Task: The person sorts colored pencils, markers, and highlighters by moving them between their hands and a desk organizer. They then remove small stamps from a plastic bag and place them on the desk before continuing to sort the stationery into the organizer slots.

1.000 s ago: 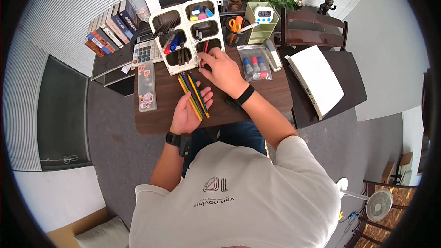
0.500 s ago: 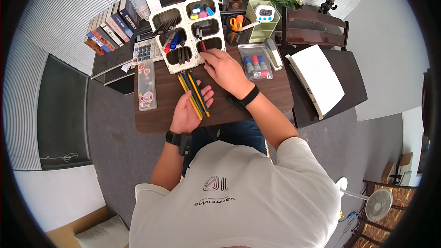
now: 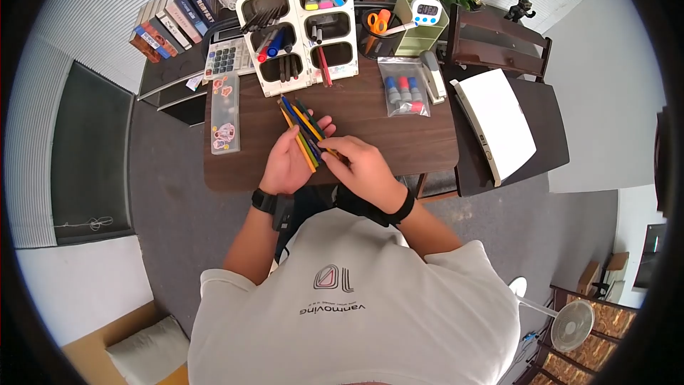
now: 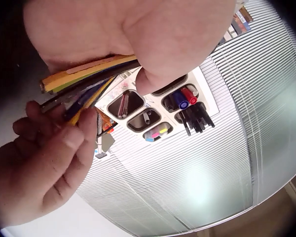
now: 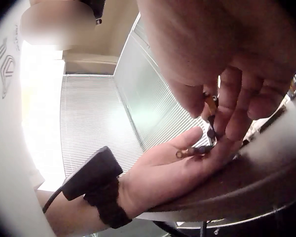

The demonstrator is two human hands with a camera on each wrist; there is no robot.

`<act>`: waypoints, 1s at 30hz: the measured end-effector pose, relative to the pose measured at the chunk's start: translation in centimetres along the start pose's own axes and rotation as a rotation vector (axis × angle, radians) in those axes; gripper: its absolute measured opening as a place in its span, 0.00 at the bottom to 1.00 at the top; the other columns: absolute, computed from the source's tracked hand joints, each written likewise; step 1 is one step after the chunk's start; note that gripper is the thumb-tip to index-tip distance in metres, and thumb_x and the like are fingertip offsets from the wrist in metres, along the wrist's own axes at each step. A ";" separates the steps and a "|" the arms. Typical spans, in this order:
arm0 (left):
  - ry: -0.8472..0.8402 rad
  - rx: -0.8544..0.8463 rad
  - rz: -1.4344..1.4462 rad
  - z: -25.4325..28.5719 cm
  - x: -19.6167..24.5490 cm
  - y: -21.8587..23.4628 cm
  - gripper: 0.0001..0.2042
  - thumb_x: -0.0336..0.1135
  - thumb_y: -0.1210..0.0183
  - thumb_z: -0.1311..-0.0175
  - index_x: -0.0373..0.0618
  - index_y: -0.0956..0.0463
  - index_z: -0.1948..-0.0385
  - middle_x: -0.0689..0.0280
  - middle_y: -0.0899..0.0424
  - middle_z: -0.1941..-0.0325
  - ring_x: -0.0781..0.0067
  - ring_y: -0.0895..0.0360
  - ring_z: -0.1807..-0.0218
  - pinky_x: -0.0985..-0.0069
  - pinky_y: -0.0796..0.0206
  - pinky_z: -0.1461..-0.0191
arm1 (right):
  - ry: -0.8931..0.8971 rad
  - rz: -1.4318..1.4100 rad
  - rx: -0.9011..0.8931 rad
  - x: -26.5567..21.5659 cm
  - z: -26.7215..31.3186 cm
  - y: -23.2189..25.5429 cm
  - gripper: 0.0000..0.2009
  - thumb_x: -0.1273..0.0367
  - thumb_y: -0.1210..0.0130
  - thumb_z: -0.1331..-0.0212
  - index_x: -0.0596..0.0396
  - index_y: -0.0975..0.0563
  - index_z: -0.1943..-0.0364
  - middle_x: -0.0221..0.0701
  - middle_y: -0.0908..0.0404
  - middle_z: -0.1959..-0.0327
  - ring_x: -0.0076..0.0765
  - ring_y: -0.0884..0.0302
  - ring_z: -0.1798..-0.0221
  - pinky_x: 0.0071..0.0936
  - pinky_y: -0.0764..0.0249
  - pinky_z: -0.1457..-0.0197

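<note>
My left hand lies palm up over the table's front edge, holding a bundle of coloured pencils with the thumb across them. Yellow, green, blue and dark barrels fan out toward the organizer. My right hand has come in at the near end of the bundle; its thumb and forefinger pinch a yellow pencil there. A white six-compartment organizer stands just beyond the hands. Red pencils lean in its lower right compartment; other compartments hold dark pens, markers and highlighters.
Left of the hands lie a stickered pencil case and a calculator. To the right are a clear bag of small bottles, a stapler, a pen cup with orange scissors, and a white box-like object on a side table.
My right hand has left the organizer's lower right compartment, where red pencils now lean, and moved back toward me to the pencil bundle. The left hand still holds the bundle.
</note>
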State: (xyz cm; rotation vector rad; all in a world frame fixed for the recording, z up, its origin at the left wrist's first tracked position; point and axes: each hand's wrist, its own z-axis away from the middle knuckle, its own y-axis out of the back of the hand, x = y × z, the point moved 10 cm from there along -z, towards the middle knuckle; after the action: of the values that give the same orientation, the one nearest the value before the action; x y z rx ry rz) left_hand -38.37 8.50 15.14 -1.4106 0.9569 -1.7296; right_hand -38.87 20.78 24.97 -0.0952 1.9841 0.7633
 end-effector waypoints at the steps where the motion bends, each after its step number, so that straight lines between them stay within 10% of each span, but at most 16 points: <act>1: -0.004 -0.020 -0.004 0.0 0.1 -0.2 0.25 0.44 0.58 0.18 0.44 0.40 0.26 0.49 0.31 0.25 0.51 0.33 0.25 0.52 0.41 0.21 | -0.009 -0.018 0.012 -0.4 0.0 0.8 0.13 0.72 0.36 0.37 0.55 0.18 0.50 0.39 0.14 0.61 0.48 0.14 0.63 0.41 0.18 0.59; 11: 0.024 0.038 -0.035 -0.1 -0.1 0.9 0.25 0.45 0.57 0.18 0.46 0.40 0.25 0.52 0.31 0.25 0.54 0.31 0.26 0.53 0.36 0.25 | 0.342 0.083 -0.012 -5.4 0.9 5.5 0.14 0.76 0.35 0.40 0.53 0.16 0.50 0.37 0.13 0.61 0.44 0.15 0.62 0.37 0.19 0.58; 14: 0.038 0.021 0.028 0.0 -0.2 0.5 0.23 0.43 0.56 0.18 0.48 0.38 0.26 0.52 0.27 0.28 0.55 0.27 0.29 0.54 0.35 0.25 | 0.447 0.168 0.231 -7.1 0.5 9.5 0.12 0.76 0.34 0.41 0.57 0.17 0.53 0.36 0.13 0.61 0.44 0.16 0.63 0.37 0.20 0.59; 20: 0.011 0.066 -0.111 -0.1 -0.1 1.8 0.23 0.36 0.54 0.19 0.48 0.38 0.25 0.56 0.24 0.30 0.62 0.24 0.32 0.61 0.29 0.30 | 0.380 0.283 0.415 -2.5 -3.8 9.5 0.12 0.75 0.34 0.40 0.56 0.17 0.52 0.38 0.13 0.61 0.47 0.15 0.60 0.39 0.20 0.57; 30: -0.007 0.082 -0.109 0.2 0.0 1.1 0.23 0.34 0.51 0.20 0.47 0.38 0.26 0.58 0.22 0.35 0.63 0.23 0.35 0.62 0.31 0.29 | 0.134 0.366 0.128 2.7 -9.1 4.0 0.13 0.71 0.41 0.35 0.52 0.17 0.47 0.40 0.13 0.53 0.52 0.15 0.51 0.43 0.19 0.51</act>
State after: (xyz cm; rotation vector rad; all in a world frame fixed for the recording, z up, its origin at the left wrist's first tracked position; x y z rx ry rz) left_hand -38.12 7.96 14.18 -1.4376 0.8097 -1.8210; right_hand -48.70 19.69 27.73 0.3077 2.2031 0.8763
